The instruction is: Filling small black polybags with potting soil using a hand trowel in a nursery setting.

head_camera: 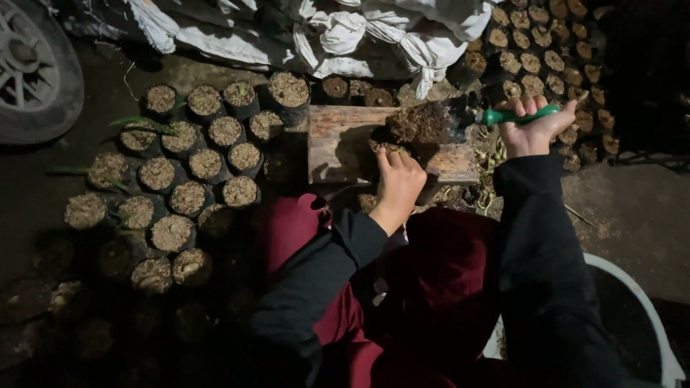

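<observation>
My right hand point(533, 128) grips one green-handled trowel point(519, 114), upper right, heaped with soil. My left fingers point(397, 159) pinch one small soil bag point(384, 142) on one wooden board point(345, 147), centre.

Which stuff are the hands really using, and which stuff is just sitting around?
In use: left hand on a small soil bag; right hand holding a green-handled trowel; soil heap; wooden board.

Sitting around: filled bags, white sacks, wheel, white tub.

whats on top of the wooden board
A heap of brown soil lies on the wooden board; the left hand presses a small filled pot, mostly hidden under its fingers.
</observation>
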